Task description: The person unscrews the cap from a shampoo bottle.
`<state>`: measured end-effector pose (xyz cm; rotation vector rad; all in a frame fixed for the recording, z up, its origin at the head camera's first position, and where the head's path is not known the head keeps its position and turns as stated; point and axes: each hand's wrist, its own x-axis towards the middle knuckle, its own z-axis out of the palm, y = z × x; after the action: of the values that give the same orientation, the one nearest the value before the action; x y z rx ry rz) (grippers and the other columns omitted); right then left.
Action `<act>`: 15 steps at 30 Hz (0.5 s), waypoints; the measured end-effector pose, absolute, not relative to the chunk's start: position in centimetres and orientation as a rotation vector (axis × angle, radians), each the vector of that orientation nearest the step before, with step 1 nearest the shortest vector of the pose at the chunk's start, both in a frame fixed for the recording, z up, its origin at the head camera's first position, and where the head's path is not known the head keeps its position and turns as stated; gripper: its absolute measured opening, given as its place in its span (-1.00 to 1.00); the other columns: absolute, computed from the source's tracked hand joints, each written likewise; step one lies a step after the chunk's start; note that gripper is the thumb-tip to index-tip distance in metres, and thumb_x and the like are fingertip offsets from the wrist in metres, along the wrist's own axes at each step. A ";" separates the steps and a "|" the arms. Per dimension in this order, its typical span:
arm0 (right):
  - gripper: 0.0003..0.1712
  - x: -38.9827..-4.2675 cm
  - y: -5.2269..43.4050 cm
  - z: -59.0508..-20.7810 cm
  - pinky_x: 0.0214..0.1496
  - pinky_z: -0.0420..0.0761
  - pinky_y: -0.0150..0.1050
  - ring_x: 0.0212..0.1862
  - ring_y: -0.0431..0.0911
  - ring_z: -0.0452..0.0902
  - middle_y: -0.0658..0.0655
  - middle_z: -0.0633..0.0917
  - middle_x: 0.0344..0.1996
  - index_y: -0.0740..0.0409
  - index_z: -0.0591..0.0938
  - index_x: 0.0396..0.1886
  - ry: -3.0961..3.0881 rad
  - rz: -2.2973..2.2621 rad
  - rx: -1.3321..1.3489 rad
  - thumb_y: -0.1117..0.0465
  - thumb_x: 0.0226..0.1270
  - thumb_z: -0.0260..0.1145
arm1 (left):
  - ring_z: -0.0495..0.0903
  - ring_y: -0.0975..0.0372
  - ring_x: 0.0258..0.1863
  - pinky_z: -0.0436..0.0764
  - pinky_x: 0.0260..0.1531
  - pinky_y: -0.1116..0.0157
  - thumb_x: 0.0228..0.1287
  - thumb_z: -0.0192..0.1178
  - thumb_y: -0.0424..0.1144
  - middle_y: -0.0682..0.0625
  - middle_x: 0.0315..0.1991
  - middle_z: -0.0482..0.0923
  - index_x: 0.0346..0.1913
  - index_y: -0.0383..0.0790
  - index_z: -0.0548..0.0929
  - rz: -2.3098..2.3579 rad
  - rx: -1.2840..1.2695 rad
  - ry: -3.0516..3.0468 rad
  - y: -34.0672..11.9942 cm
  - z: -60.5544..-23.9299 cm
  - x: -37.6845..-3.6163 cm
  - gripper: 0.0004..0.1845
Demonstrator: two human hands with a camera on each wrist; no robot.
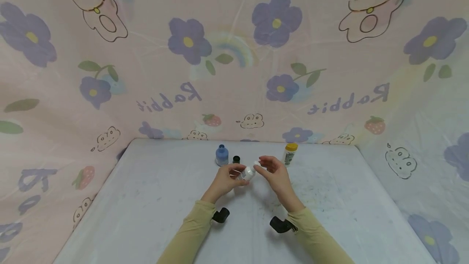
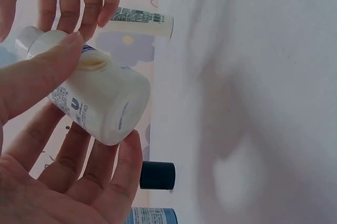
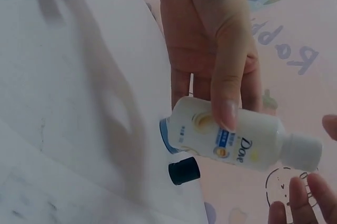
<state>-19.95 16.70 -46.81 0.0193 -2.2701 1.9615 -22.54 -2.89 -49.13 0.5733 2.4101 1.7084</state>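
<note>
White bottle [image 2: 97,103] sideways in left hand [image 1: 224,181], thumb on top.

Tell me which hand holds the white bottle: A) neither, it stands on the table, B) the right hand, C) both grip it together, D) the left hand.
D: the left hand curls its thumb and fingers round the white bottle, while the right hand only has its fingertips near the cap end, short of gripping it.
</note>
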 end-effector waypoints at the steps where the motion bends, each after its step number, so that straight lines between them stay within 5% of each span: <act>1: -0.55 -20.1 16.7 -46.8 0.05 0.49 -0.12 -0.03 0.01 0.53 0.18 0.64 -0.12 0.19 0.59 0.00 -2.282 1.955 -0.016 0.11 0.16 0.46 | 0.56 0.12 -0.11 0.57 -0.10 0.14 -0.04 0.51 -0.26 0.00 -0.07 0.61 0.02 -0.23 0.65 1.700 0.578 2.417 -2.8 -49.1 -22.6 -0.51; 6: -0.60 -19.7 16.5 -45.4 -0.15 0.48 -0.26 -0.21 -0.12 0.54 0.14 0.65 -0.23 0.25 0.59 -0.10 -2.327 1.942 -0.143 0.09 0.19 0.44 | 0.57 0.15 -0.15 0.56 -0.13 0.16 -0.07 0.53 -0.25 0.03 -0.11 0.62 -0.03 -0.14 0.68 1.679 0.575 2.447 -2.5 -48.9 -22.6 -0.55; 15: -0.61 -20.5 16.7 -46.8 -0.08 0.51 -0.15 -0.12 -0.03 0.56 0.11 0.66 -0.22 0.17 0.64 -0.18 -2.338 1.929 -0.103 0.01 0.12 0.47 | 0.58 0.16 -0.16 0.57 -0.14 0.16 -0.06 0.52 -0.24 0.03 -0.10 0.63 -0.03 -0.13 0.67 1.663 0.598 2.462 -2.6 -48.6 -22.7 -0.55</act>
<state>-20.49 16.69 -46.82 -0.1034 -2.3384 1.9289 -22.74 -2.60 -48.59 0.5978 2.4623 1.6626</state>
